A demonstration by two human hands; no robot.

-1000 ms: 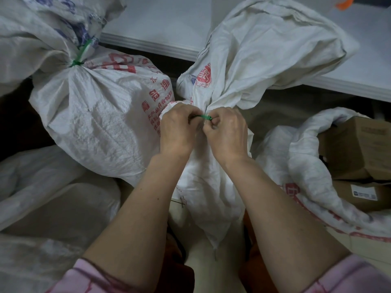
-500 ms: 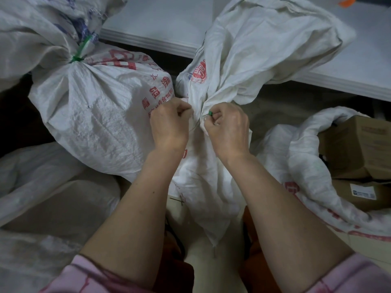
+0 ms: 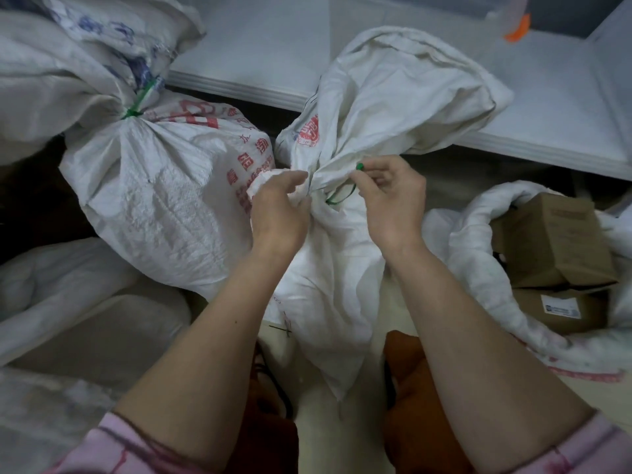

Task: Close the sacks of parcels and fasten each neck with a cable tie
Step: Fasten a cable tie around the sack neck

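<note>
Sacks lie all around the middle sack [image 3: 342,261], the landmark for everything that follows. Far to its left, a tied sack [image 3: 160,200] with red print leans against it, its neck already cinched by a green cable tie [image 3: 135,109]; that one looks finished. Just left of the middle sack's neck, the left hand [image 3: 277,213] bunches the gathered cloth with curled fingers, probably to keep the neck narrow so the tie can bite. At the neck itself, a second green cable tie [image 3: 340,196] loops round the cloth, loose for now. Just right of the neck, the right hand [image 3: 390,200] pinches the tie's free end between thumb and fingertips, held out as if to draw it tight. Further right, an open sack [image 3: 478,241] slumps on the floor, showing cardboard boxes [image 3: 554,241] inside; it has no tie yet. Behind the middle sack runs a white tabletop [image 3: 260,46].
</note>
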